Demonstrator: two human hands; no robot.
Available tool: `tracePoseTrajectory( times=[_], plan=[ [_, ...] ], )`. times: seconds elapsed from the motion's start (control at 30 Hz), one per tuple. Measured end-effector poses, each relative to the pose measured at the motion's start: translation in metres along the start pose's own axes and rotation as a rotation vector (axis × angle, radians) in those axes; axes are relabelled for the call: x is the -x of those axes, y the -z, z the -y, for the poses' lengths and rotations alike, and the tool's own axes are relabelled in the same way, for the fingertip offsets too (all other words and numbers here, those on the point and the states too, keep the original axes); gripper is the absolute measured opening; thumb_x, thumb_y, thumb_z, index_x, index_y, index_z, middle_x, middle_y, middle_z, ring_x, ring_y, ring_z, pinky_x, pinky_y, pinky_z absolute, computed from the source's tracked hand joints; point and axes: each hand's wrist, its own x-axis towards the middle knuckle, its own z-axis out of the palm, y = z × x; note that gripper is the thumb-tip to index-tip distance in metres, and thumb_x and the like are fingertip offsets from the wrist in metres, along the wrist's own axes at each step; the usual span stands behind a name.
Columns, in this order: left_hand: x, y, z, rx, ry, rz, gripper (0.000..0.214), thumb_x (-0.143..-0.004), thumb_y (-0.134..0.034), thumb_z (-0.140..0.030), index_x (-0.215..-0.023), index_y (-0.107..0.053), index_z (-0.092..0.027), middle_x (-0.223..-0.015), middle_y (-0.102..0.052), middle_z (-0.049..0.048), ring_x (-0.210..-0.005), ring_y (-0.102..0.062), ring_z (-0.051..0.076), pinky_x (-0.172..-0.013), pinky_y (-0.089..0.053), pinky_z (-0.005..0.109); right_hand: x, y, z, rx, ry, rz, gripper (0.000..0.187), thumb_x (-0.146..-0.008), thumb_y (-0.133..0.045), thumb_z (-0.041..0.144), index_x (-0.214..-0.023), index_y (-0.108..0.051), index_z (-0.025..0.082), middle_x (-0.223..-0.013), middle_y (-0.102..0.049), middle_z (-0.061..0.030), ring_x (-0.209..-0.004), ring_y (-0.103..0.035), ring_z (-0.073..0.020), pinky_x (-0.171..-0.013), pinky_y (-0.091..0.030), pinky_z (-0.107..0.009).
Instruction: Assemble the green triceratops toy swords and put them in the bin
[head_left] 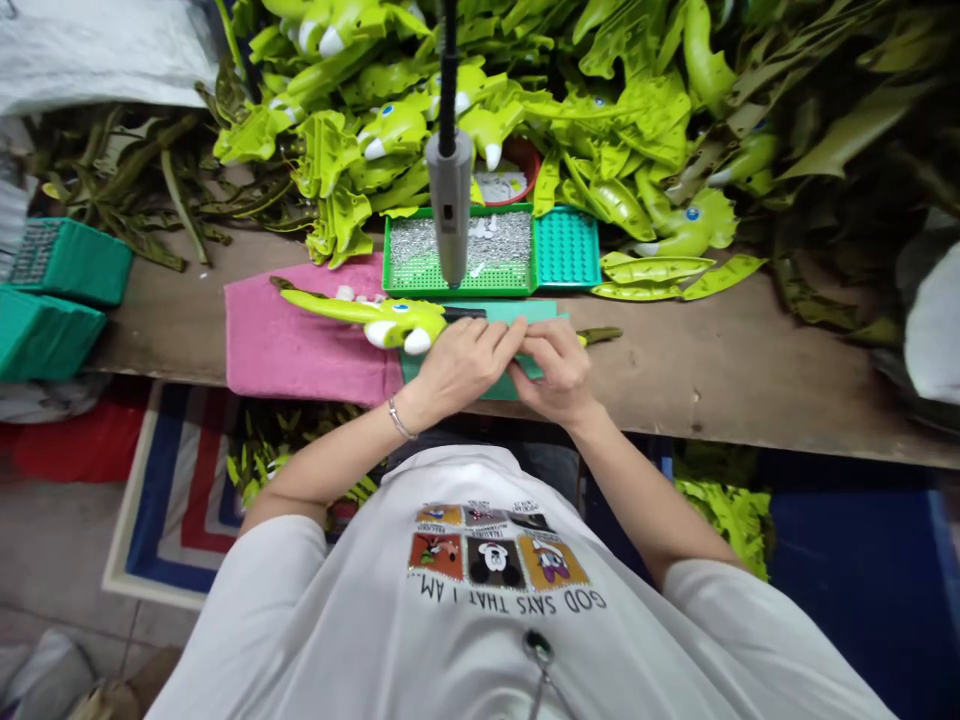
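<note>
A lime-green plastic dinosaur toy [409,322], with a blue eye and white tips, lies across a teal mat [499,392] and a pink cloth [300,345]. My left hand [472,358] rests over its middle, fingers bent and closed on it. My right hand [553,365] meets the left one, thumb and fingers pinched at the toy's right part. Both hands hide most of that part; a dark olive end [602,334] sticks out past the right one. Above the hands hangs a grey electric screwdriver [450,215], touched by neither.
A green tray [390,250] of small metal screws stands behind the mat, beside a teal perforated tray [568,248]. Lime-green toy shells [630,130] are heaped at the back. Olive strips [112,180] and teal boxes [64,260] lie left. A blue bin [862,580] stands below right.
</note>
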Motion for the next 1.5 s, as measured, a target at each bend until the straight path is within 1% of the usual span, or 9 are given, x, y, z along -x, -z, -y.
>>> tracePoseTrajectory(
  times=[0.13, 0.2, 0.37, 0.53, 0.77, 0.93, 1.17, 1.3, 1.5],
  plan=[
    [0.056, -0.003, 0.006, 0.184, -0.009, -0.113, 0.053, -0.096, -0.032, -0.008, -0.148, -0.038, -0.013, -0.147, -0.053, 0.02, -0.141, -0.047, 0.026, -0.114, -0.042, 0.046, 0.027, -0.009, 0.003, 0.029, 0.046, 0.063, 0.027, -0.086, -0.06, 0.018, -0.111, -0.067, 0.028, -0.097, -0.069, -0.0084, -0.091, -0.064, -0.0254, -0.08, -0.053, -0.043],
    [0.089, 0.001, 0.026, 0.191, 0.109, -0.148, 0.063, -0.089, -0.042, -0.009, -0.151, -0.033, -0.014, -0.15, -0.049, 0.0201, -0.148, -0.039, 0.029, -0.12, -0.035, 0.053, 0.034, -0.012, 0.005, 0.068, 0.047, 0.136, 0.037, -0.086, -0.062, 0.022, -0.122, -0.063, 0.027, -0.111, -0.07, -0.0112, -0.099, -0.064, -0.0276, -0.084, -0.052, -0.046],
    [0.134, 0.008, 0.079, 0.092, 0.402, 0.031, 0.072, -0.083, -0.053, -0.015, -0.151, -0.034, -0.006, -0.149, -0.05, 0.0261, -0.149, -0.035, 0.04, -0.12, -0.021, 0.071, 0.024, -0.007, 0.007, 0.16, 0.104, 0.267, 0.045, -0.089, -0.066, 0.032, -0.132, -0.058, 0.023, -0.119, -0.072, -0.0112, -0.107, -0.063, -0.0304, -0.091, -0.044, -0.047],
    [0.113, -0.002, 0.075, 0.066, 0.316, 0.017, 0.047, -0.097, -0.054, -0.025, -0.143, -0.051, -0.019, -0.132, -0.067, 0.0175, -0.129, -0.059, 0.033, -0.121, -0.018, 0.072, 0.017, 0.024, -0.012, 0.175, 0.091, 0.265, 0.037, -0.088, -0.066, 0.026, -0.125, -0.062, 0.025, -0.109, -0.075, -0.0067, -0.1, -0.065, -0.0276, -0.09, -0.04, -0.046],
    [0.077, -0.023, 0.043, 0.118, 0.262, -0.04, 0.039, -0.097, -0.054, -0.021, -0.135, -0.058, -0.019, -0.123, -0.07, 0.0154, -0.121, -0.062, 0.031, -0.117, -0.032, 0.068, 0.009, 0.055, -0.058, -0.017, -0.047, 0.3, 0.032, -0.087, -0.065, 0.032, -0.117, -0.067, 0.025, -0.116, -0.073, -0.0107, -0.105, -0.069, -0.0295, -0.089, -0.054, -0.05],
    [0.073, -0.01, 0.038, 0.33, 0.279, -0.192, 0.047, -0.092, -0.051, -0.015, -0.139, -0.053, -0.019, -0.14, -0.058, 0.0158, -0.139, -0.048, 0.03, -0.118, -0.036, 0.059, -0.053, 0.017, -0.083, 0.031, -0.163, 0.191, 0.026, -0.087, -0.052, 0.018, -0.108, -0.067, 0.022, -0.105, -0.074, -0.0102, -0.094, -0.07, -0.0267, -0.086, -0.056, -0.047],
    [0.046, -0.007, 0.019, 1.052, 0.587, -0.322, 0.037, -0.096, -0.05, -0.028, -0.131, -0.052, -0.018, -0.126, -0.066, 0.0134, -0.114, -0.065, 0.02, -0.099, -0.054, 0.037, -0.118, -0.057, -0.098, 0.288, -0.142, 0.432, 0.031, -0.082, -0.046, 0.009, -0.107, -0.063, 0.016, -0.102, -0.069, -0.0202, -0.093, -0.062, -0.0361, -0.081, -0.047, -0.051],
    [0.03, -0.015, 0.018, 1.382, 0.674, -0.292, 0.035, -0.093, -0.054, -0.032, -0.125, -0.052, -0.018, -0.127, -0.067, 0.0136, -0.121, -0.063, 0.02, -0.103, -0.052, 0.038, -0.126, -0.07, -0.101, 0.352, -0.186, 0.484, 0.029, -0.083, -0.045, 0.007, -0.106, -0.062, 0.016, -0.098, -0.067, -0.018, -0.091, -0.061, -0.0327, -0.079, -0.045, -0.045],
    [-0.005, -0.017, 0.008, 1.864, 0.797, -0.359, 0.03, -0.079, -0.067, -0.012, -0.109, -0.061, -0.017, -0.114, -0.072, 0.0091, -0.112, -0.068, 0.02, -0.107, -0.048, 0.04, -0.137, -0.066, -0.112, 0.241, -0.227, 0.466, 0.028, -0.075, -0.054, 0.004, -0.098, -0.061, 0.019, -0.095, -0.067, -0.0117, -0.088, -0.063, -0.0276, -0.08, -0.049, -0.042]
  ],
)
